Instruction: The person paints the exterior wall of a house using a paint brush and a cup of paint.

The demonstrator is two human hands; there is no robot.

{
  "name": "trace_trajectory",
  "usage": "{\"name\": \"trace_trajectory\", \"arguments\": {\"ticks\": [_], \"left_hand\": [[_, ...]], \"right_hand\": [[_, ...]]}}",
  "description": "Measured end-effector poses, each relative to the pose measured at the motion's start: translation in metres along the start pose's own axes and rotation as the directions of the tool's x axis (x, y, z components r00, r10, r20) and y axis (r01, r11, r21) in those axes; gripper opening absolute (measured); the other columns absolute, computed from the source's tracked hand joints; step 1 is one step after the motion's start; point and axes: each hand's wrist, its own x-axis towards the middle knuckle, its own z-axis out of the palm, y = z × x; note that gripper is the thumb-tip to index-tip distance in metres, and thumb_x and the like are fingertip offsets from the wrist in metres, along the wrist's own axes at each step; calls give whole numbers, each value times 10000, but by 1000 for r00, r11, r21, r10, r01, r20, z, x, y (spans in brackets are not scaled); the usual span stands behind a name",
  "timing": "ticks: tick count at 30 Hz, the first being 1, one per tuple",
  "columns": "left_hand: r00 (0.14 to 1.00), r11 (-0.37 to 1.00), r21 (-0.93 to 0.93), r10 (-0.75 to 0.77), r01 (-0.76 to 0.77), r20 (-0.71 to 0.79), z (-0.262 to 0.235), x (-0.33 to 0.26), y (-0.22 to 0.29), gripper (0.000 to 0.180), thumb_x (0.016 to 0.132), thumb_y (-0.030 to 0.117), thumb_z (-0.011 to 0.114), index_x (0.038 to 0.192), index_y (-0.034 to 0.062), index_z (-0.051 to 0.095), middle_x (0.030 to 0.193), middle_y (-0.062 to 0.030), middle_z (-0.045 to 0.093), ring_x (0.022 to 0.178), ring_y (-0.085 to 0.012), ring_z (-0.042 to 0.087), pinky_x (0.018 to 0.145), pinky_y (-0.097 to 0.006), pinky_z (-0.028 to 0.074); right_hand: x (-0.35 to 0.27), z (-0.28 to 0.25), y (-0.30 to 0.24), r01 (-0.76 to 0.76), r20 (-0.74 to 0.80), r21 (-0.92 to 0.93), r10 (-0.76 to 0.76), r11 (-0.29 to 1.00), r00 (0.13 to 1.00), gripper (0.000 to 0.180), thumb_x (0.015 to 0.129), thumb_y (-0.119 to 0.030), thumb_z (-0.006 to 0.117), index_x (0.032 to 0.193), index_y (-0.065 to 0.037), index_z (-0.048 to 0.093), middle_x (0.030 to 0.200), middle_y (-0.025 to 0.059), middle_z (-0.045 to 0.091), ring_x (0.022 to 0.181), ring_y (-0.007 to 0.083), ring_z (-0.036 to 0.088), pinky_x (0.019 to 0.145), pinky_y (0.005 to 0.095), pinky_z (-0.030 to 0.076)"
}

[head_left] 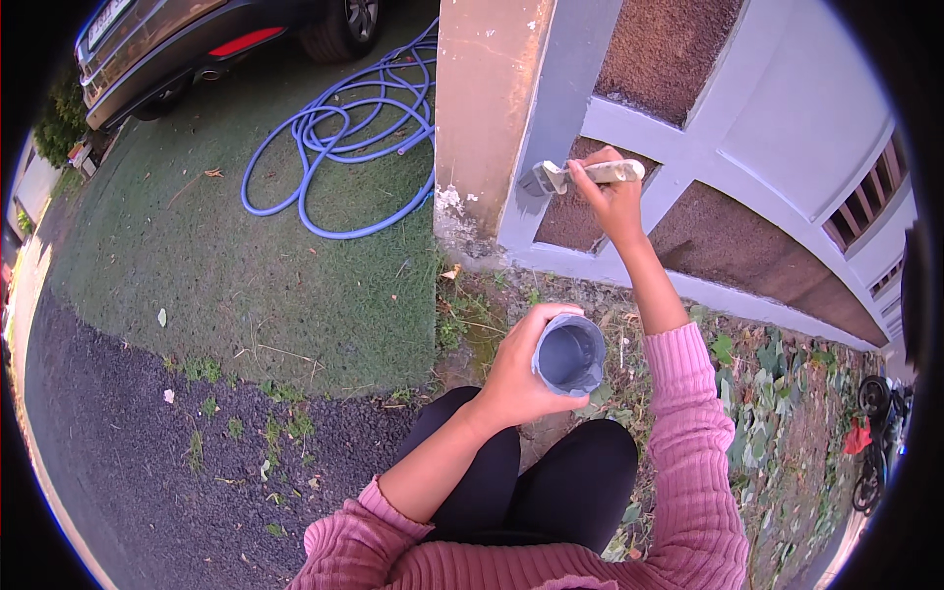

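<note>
My right hand (612,197) is closed round the pale handle of a paintbrush (553,177). Its bristles touch the grey-painted upright band (551,108) of a wall, low down near the bare corner pillar. My left hand (526,369) grips a cup of grey paint (569,356) from its left side, above my knees. The cup's mouth faces up, and grey paint coats its inside and rim. Brown rough panels (575,218) framed by pale grey strips lie beside and under my right hand.
A flaking beige pillar (484,108) stands left of the painted band. A blue hose (324,147) lies coiled on green turf (246,265), with a parked car (197,49) behind. Weeds and leaves (757,393) cover the ground at right; dark gravel (128,413) lies at left.
</note>
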Motion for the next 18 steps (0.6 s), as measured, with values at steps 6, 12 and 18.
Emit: {"name": "trace_trajectory", "arguments": {"ticks": [6, 12, 18], "left_hand": [[998, 996, -72, -54, 52, -28, 4, 2, 2, 739, 478, 125, 811, 1129, 81, 464, 1095, -101, 556, 1049, -278, 548, 911, -367, 412], [1000, 999, -37, -20, 20, -22, 5, 3, -1, 737, 485, 130, 810, 1132, 93, 461, 1099, -101, 558, 1039, -287, 554, 895, -370, 423], [999, 998, -49, -36, 35, -17, 4, 3, -1, 738, 483, 126, 809, 1133, 91, 461, 1097, -100, 559, 1039, -285, 554, 895, -366, 424]], "right_hand": [[23, 1, -7, 28, -144, 44, -21, 999, 989, 196, 800, -151, 683, 715, -26, 559, 613, 29, 574, 540, 76, 519, 505, 233, 404], [42, -1, -18, 100, -282, 35, -86, 994, 956, 190, 789, -114, 681, 695, -15, 549, 608, 31, 569, 534, 82, 512, 509, 247, 403], [55, -6, -32, 108, -370, 119, -57, 987, 927, 174, 797, -102, 672, 717, -15, 544, 614, 29, 581, 461, 74, 516, 451, 224, 396]]}}
